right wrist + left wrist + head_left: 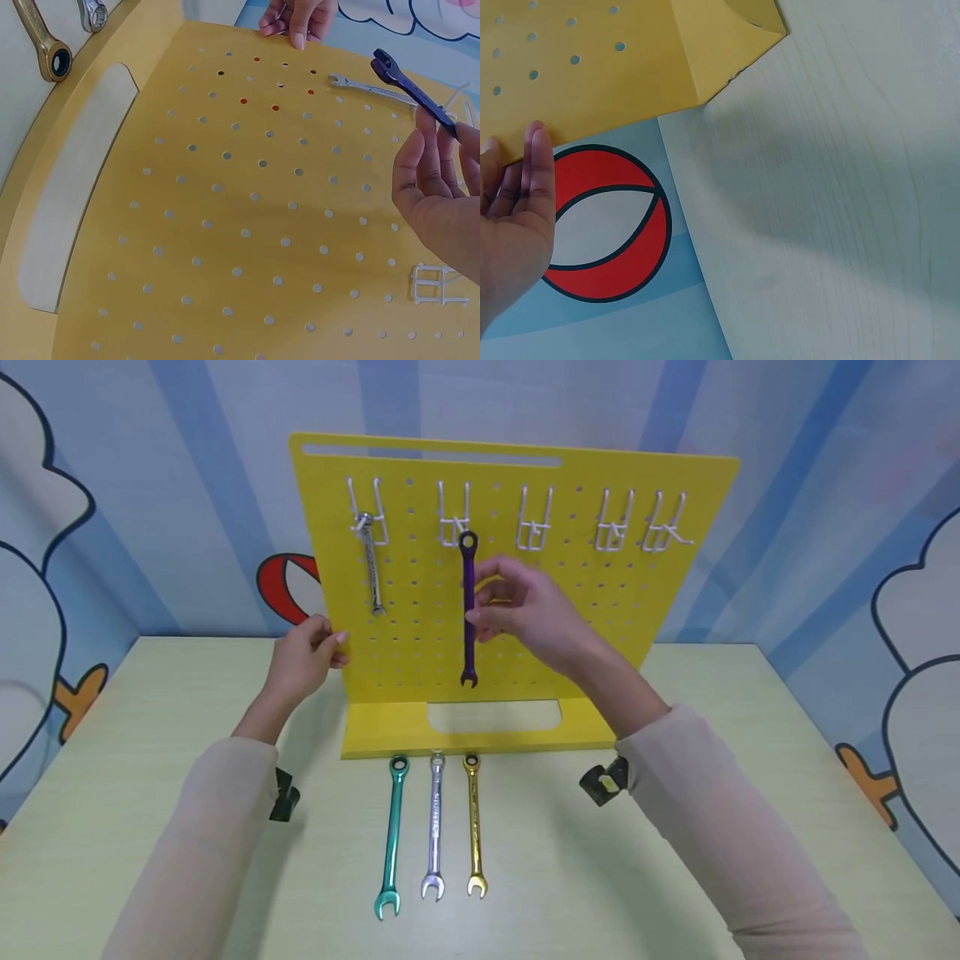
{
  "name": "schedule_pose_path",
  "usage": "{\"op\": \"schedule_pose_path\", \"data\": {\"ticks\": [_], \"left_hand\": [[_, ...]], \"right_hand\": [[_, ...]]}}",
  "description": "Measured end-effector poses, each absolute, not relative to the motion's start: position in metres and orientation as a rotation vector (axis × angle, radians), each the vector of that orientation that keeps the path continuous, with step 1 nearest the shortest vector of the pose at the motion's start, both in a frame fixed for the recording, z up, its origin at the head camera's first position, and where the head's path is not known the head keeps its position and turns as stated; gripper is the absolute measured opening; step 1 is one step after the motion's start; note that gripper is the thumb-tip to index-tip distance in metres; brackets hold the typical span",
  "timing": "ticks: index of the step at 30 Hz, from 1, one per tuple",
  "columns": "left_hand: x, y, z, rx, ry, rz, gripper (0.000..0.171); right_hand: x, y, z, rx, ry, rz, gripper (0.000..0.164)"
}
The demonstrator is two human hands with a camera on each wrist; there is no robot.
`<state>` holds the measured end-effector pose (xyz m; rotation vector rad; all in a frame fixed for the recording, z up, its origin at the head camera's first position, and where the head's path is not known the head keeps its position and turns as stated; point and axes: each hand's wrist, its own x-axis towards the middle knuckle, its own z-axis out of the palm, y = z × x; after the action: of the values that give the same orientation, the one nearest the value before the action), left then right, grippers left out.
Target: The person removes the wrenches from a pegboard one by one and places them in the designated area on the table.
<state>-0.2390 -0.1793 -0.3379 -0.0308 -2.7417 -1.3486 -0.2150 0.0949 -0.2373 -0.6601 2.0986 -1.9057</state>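
Observation:
My right hand pinches a purple combination wrench by its shank, ring end up and open jaw down. Its ring overlaps the tip of the second white hook in the head view. In the right wrist view the same wrench stands out in front of the yellow pegboard. At the board's left edge, my left hand grips it between thumb and fingers; the left wrist view has these fingers at that edge. A small silver wrench hangs from the leftmost hook.
Three wrenches lie side by side before the board's base: a teal one, a silver-lilac one and a gold one. Further right on the board are three more white hooks. A cartoon-printed backdrop surrounds the pale wooden table.

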Motion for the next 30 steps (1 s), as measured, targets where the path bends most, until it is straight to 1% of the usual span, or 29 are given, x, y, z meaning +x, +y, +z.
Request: {"op": "schedule_pose_path", "data": {"ticks": [12,30], "left_hand": [[-0.238,-0.179,-0.338,-0.033,-2.738,-1.353,0.026],[-0.238,-0.179,-0.338,-0.031,-2.742,-1.351,0.025]], "right_hand": [[-0.211,0.103,-0.25,-0.59,2.166,-1.798,0.028],[-0.21,0.123,-0.3,-0.51,2.175,-1.653,0.019]]}}
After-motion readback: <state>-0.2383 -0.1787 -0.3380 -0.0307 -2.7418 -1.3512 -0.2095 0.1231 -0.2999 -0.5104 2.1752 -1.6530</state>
